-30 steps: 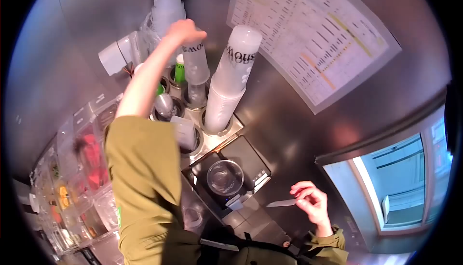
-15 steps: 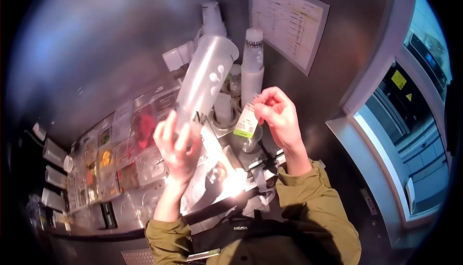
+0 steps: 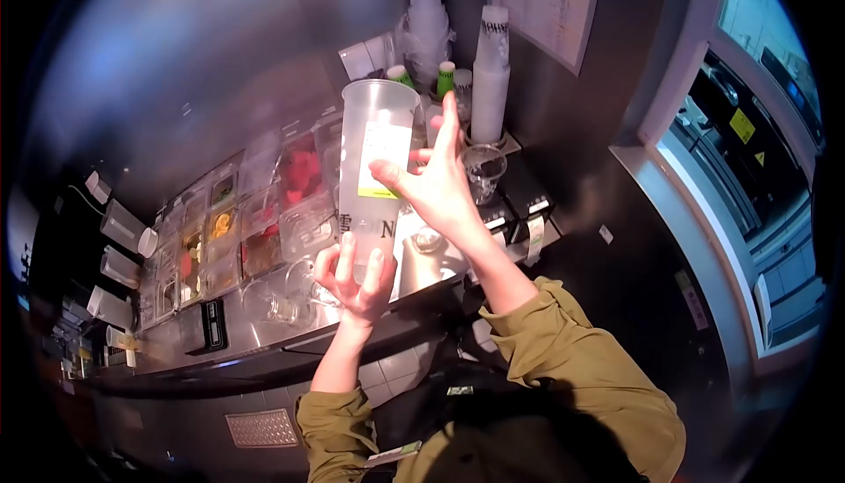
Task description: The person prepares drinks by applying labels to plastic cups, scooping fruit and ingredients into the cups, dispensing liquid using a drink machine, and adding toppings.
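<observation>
A tall frosted plastic cup (image 3: pixel 356 210) stands tilted in my left hand (image 3: pixel 359 279), whose fingers wrap round its lower end. Its wide rim points up and away from me. On the cup's side lies a white label (image 3: pixel 385 144) with a green lower edge. My right hand (image 3: pixel 436 179) presses its thumb on this label, with the other fingers stretched out beside the cup. Black print shows near the cup's lower part.
Clear bins of cut fruit (image 3: pixel 299 171) line the counter at the left. Behind my right hand rise stacked white cups (image 3: pixel 489 100). A clear pitcher (image 3: pixel 484 171) stands right of it. A printed chart (image 3: pixel 550 3) hangs on the wall. A small black device (image 3: pixel 211 326) lies at the counter's front.
My left hand has brought the cup more upright. The label, earlier in my right hand's fingers, is now on the cup's side. My right fingers have spread.
</observation>
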Available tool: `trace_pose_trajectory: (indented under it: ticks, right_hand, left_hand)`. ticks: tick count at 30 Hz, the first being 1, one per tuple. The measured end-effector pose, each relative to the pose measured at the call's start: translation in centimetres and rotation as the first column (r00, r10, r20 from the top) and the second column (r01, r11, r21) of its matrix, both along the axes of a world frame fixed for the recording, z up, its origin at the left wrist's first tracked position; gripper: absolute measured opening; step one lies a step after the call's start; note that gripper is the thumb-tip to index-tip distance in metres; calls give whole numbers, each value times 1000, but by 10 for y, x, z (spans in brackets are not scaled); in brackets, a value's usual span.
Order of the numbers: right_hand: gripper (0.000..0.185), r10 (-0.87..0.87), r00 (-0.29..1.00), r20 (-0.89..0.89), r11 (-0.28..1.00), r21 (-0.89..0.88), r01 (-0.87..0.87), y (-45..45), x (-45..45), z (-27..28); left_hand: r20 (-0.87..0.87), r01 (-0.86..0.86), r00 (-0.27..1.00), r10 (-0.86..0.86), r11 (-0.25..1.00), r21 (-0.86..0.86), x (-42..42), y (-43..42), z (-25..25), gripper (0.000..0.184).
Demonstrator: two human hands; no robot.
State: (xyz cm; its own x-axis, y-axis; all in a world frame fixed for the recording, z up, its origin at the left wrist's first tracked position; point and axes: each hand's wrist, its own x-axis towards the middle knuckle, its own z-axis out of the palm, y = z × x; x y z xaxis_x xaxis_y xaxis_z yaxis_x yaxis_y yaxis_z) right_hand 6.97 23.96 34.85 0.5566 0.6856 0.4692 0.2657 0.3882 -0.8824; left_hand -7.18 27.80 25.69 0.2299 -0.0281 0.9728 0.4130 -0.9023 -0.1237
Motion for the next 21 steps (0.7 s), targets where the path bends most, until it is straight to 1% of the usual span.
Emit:
trace_pose_trajectory:
  ticks: [1, 2, 3, 4, 5, 6, 7, 8, 9, 10, 11, 12, 13, 14, 15, 16, 17, 18, 19, 20, 21]
  right_hand:
    - [71, 251, 950, -183, 967, 100, -236, 4, -2, -20]
    - [69, 468, 809, -357, 884, 211, -418, 9, -4, -39]
    - [65, 556, 747, -365, 829, 176, -531, 1, -9, -52]
    - [64, 377, 869, -321, 918, 8, -395, -11, -17, -67]
    - [70, 250, 962, -109, 955, -136, -263, -14, -22, -98]
    - [75, 267, 964, 1, 964, -12, -267, -15, -27, -130]
    - [83, 249, 960, 125, 967, -78, -241, -21, -34, -162]
    - [81, 270, 948, 171, 958, -149, -245, -31, -40, -172]
    - [79, 300, 929, 216, 943, -217, -254, -41, -42, -179]
    - [73, 256, 875, 411, 941, -315, -128, -47, -31, -188]
    - [68, 231, 768, 597, 926, -377, 14, -50, -15, -198]
    - [54, 272, 832, 484, 882, -471, -15, -58, 1, -209]
    - [47, 202, 902, 381, 886, -464, -2, -66, 20, -227]
    - [39, 80, 961, 265, 892, -449, 50, -78, 45, -251]
    - [32, -83, 984, 157, 886, -441, 145, -90, 67, -277]
    - [24, -264, 962, 73, 856, -442, 269, -102, 93, -302]
    - [17, -419, 907, 33, 807, -444, 390, -110, 122, -324]
    - [12, -551, 834, 15, 745, -441, 500, -118, 151, -342]
    - [12, -639, 768, 37, 683, -432, 589, -123, 179, -357]
    - [14, -658, 744, 116, 648, -416, 638, -126, 204, -377]
    - [16, -671, 716, 192, 614, -398, 682, -126, 222, -396]
  left_hand:
    - [13, -4, 1000, 4, 1000, -29, -4, -5, -13, 54]
    - [20, 48, 999, -46, 991, -124, -8, -17, -26, 61]
    - [53, 175, 985, -167, 925, -338, -13, -32, -36, 58]
    - [137, 287, 958, -253, 802, -523, -18, -48, -44, 56]
    - [308, 437, 897, -317, 535, -723, -16, -55, -42, 53]
    - [517, 572, 815, -260, 224, -789, -14, -62, -36, 51]
    - [634, 626, 746, -205, -111, -772, -24, -46, -54, 48]
    - [716, 638, 696, -58, -409, -653, -34, -30, -72, 46]
    - [749, 644, 661, -35, -484, -592, -34, -17, -80, 46]
    - [777, 645, 630, -6, -554, -527, -33, -5, -87, 45]
    - [858, 712, 502, 107, -614, -340, -32, 5, -94, 46]
    - [864, 776, 488, 125, -515, -364, -29, 14, -98, 45]
    - [830, 800, 553, 68, -323, -506, -27, 25, -112, 50]
    - [761, 762, 646, 54, -97, -640, -25, 36, -125, 55]
    - [675, 665, 731, 99, 121, -737, -24, 47, -139, 60]
    - [509, 459, 849, 141, 280, -843, -23, 55, -149, 63]
    - [332, 220, 919, 213, 422, -879, -23, 59, -158, 66]
    - [302, 199, 930, 207, 407, -891, -23, 61, -167, 71]
    - [274, 178, 940, 202, 394, -901, -22, 61, -175, 76]
    - [247, 157, 948, 199, 384, -910, -18, 61, -179, 81]
    - [238, 144, 944, 227, 365, -920, -12, 56, -171, 84]
